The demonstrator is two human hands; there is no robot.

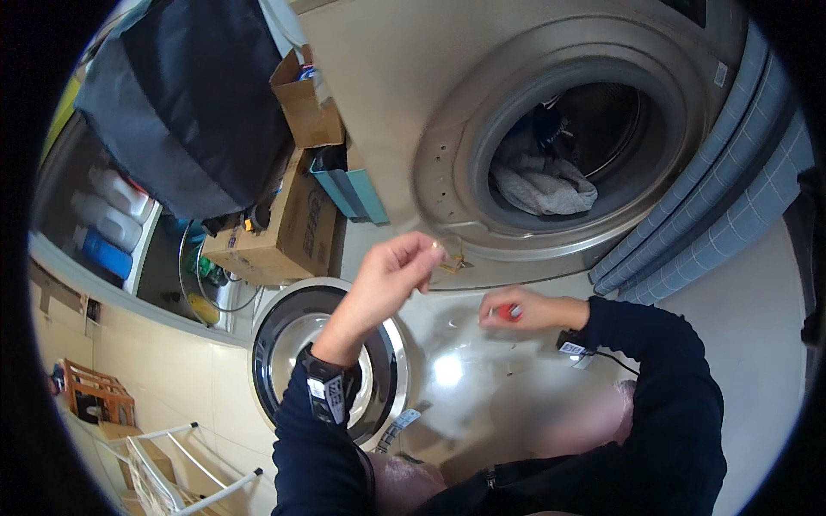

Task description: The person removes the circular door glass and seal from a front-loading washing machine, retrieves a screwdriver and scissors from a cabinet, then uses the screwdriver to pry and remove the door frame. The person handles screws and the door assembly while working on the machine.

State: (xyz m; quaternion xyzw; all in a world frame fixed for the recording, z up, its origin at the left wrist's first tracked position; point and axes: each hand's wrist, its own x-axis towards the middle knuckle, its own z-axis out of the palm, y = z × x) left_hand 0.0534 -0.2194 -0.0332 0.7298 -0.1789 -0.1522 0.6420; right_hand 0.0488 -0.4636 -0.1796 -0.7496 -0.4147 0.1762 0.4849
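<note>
We raise our left hand (391,273) with bent wrist, its fingertips pinched on a small thin golden thing (451,256) before the open washing machine (568,146). Our right hand (516,310) is lower, closed around a small red object (508,312), forearm coming across from the right.

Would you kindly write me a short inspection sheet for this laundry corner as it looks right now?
Surface: glossy pale floor, light glare.
Job's things: small red object in right hand; tiny thing, too small to tell, pinched by left hand.
Clutter: cardboard boxes, bottles, white rack.
Grippers: both hands closed, pinching.
Cables: thin black wire at right wrist.
Surroundings: washer drum open, grey cloth inside; door swung open.
</note>
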